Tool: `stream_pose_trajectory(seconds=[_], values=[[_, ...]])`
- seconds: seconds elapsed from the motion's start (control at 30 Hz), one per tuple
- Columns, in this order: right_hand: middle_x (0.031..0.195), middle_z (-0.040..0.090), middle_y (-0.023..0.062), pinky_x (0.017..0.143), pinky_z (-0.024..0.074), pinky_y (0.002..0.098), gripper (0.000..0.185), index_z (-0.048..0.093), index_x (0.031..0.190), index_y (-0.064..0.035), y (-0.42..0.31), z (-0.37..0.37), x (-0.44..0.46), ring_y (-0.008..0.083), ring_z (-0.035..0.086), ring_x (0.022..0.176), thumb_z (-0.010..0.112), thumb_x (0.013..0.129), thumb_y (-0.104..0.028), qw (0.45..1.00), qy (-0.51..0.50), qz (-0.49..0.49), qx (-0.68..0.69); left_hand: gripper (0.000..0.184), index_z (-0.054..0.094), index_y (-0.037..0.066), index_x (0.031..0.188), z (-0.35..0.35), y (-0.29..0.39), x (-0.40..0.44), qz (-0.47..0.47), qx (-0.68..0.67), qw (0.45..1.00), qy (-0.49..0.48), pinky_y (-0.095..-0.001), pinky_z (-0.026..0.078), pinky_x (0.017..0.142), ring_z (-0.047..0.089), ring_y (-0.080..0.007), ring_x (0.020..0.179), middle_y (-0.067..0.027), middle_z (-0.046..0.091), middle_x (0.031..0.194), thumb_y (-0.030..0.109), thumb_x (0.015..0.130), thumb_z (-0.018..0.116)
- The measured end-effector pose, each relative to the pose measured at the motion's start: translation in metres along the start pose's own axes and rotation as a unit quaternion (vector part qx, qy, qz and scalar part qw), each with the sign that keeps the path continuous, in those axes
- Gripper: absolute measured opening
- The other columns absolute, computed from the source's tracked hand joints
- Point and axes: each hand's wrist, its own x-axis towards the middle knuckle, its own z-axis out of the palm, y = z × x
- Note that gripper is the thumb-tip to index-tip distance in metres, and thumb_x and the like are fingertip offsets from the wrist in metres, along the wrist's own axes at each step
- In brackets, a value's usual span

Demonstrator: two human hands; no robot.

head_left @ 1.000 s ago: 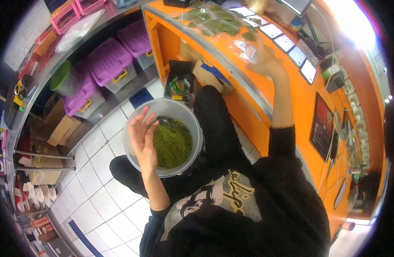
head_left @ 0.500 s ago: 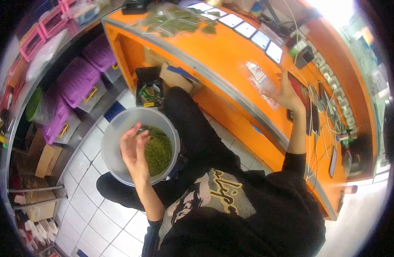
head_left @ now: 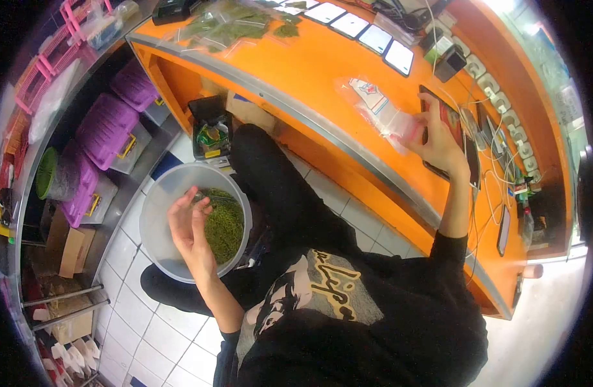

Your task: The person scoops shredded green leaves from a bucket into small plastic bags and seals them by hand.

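Note:
My left hand is over a translucent plastic bucket, fingers curled and thumb near the fingertips. Something small and greyish shows at those fingertips, too unclear to name. Inside the bucket lies a heap of loose, finely chopped green material. My right hand is above the orange table, its fingers bent and apart from the thumb. The thumb reaches the near end of a pack of clear plastic bags with a printed label; whether it presses on it I cannot tell.
Filled clear bags of green material lie at the table's far left. Several lit phones line the back. Tangled cables run along the right. Purple-lidded bins stand left, and an open black box is below the table.
My right hand has come closer to the bag pack, its fingers more bent. My left hand stays over the bucket. The whole view has shifted slightly.

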Motion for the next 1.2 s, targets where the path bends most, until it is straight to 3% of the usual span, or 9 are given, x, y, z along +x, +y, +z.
stream_pose_trajectory(seconds=[0.1, 0.33, 0.47, 0.53, 0.63, 0.8, 1.0, 1.2], values=[[0.103, 0.061, 0.0267, 0.088, 0.0464, 0.0450, 0.086, 0.025, 0.138, -0.0070, -0.015, -0.007, -0.002, 0.0409, 0.061, 0.102, 0.079, 0.075, -0.030, 0.999, -0.027, 0.035, 0.029, 0.027, 0.049, 0.003, 0.123, 0.003, 0.001, 0.000, 0.003, 0.019, 1.000, -0.009, -0.0332, 0.048, 0.087, 0.060, -0.0221, 0.102, -0.0173, 0.055, 0.127, 0.007, 0.097, 0.051], [0.096, 0.063, 0.0271, 0.083, 0.0486, 0.0414, 0.084, 0.029, 0.134, -0.0063, -0.014, -0.008, -0.003, 0.0411, 0.063, 0.097, 0.080, 0.073, -0.035, 1.000, -0.011, 0.009, -0.009, 0.025, 0.049, 0.003, 0.122, 0.004, 0.000, -0.001, 0.004, 0.033, 0.999, -0.018, -0.0334, 0.048, 0.087, 0.060, -0.0228, 0.102, -0.0178, 0.055, 0.127, 0.007, 0.097, 0.050], [0.092, 0.063, 0.0247, 0.078, 0.0489, 0.0395, 0.064, 0.049, 0.117, -0.0008, -0.008, -0.009, 0.005, 0.0354, 0.064, 0.091, 0.079, 0.073, -0.036, 0.999, -0.034, -0.030, -0.024, 0.027, 0.052, 0.004, 0.119, 0.036, 0.006, 0.003, 0.047, 0.079, 0.996, -0.023, -0.0320, 0.047, 0.090, 0.058, -0.0203, 0.105, -0.0158, 0.057, 0.123, 0.004, 0.093, 0.055], [0.090, 0.064, 0.0236, 0.075, 0.0494, 0.0387, 0.055, 0.056, 0.109, 0.0014, -0.007, -0.007, 0.008, 0.0332, 0.065, 0.087, 0.077, 0.073, -0.034, 0.996, -0.049, -0.067, -0.043, 0.032, 0.052, 0.004, 0.120, 0.086, 0.024, 0.007, 0.181, 0.164, 0.957, -0.156, -0.0335, 0.046, 0.091, 0.058, -0.0224, 0.109, -0.0139, 0.058, 0.125, 0.007, 0.089, 0.060], [0.083, 0.066, 0.0212, 0.071, 0.0507, 0.0370, 0.039, 0.064, 0.096, 0.0034, -0.013, -0.002, 0.007, 0.0301, 0.067, 0.080, 0.073, 0.075, -0.028, 0.999, -0.047, -0.001, 0.006, 0.043, 0.056, 0.006, 0.119, 0.174, 0.024, 0.001, 0.321, 0.178, 0.863, -0.348, -0.0419, 0.038, 0.099, 0.052, -0.0314, 0.115, -0.0123, 0.057, 0.123, 0.011, 0.078, 0.068], [0.085, 0.067, 0.0216, 0.072, 0.0521, 0.0387, 0.030, 0.069, 0.097, 0.0020, 0.000, 0.005, 0.006, 0.0335, 0.067, 0.077, 0.067, 0.080, -0.024, 0.996, 0.017, -0.088, -0.024, 0.053, 0.052, 0.000, 0.123, 0.251, -0.023, -0.006, 0.438, 0.298, 0.760, -0.377, -0.0441, 0.033, 0.100, 0.045, -0.0267, 0.122, -0.0112, 0.051, 0.129, 0.029, 0.081, 0.066], [0.087, 0.065, 0.0202, 0.071, 0.0509, 0.0423, 0.024, 0.066, 0.103, -0.0030, 0.008, 0.014, 0.000, 0.0366, 0.063, 0.082, 0.064, 0.081, -0.012, 0.980, 0.051, -0.154, -0.119, 0.058, 0.051, -0.004, 0.123, 0.258, -0.032, 0.000, 0.412, 0.336, 0.773, -0.346, -0.0445, 0.032, 0.100, 0.044, -0.0322, 0.119, -0.0185, 0.051, 0.127, 0.036, 0.083, 0.063], [0.089, 0.064, 0.0164, 0.071, 0.0504, 0.0428, 0.026, 0.064, 0.106, -0.0043, 0.017, 0.016, 0.001, 0.0364, 0.062, 0.083, 0.063, 0.080, -0.006, 0.968, 0.089, -0.201, -0.117, 0.057, 0.051, -0.007, 0.119, 0.259, -0.028, 0.001, 0.396, 0.325, 0.782, -0.355, -0.0439, 0.033, 0.099, 0.045, -0.0333, 0.114, -0.0205, 0.051, 0.125, 0.036, 0.084, 0.062]])
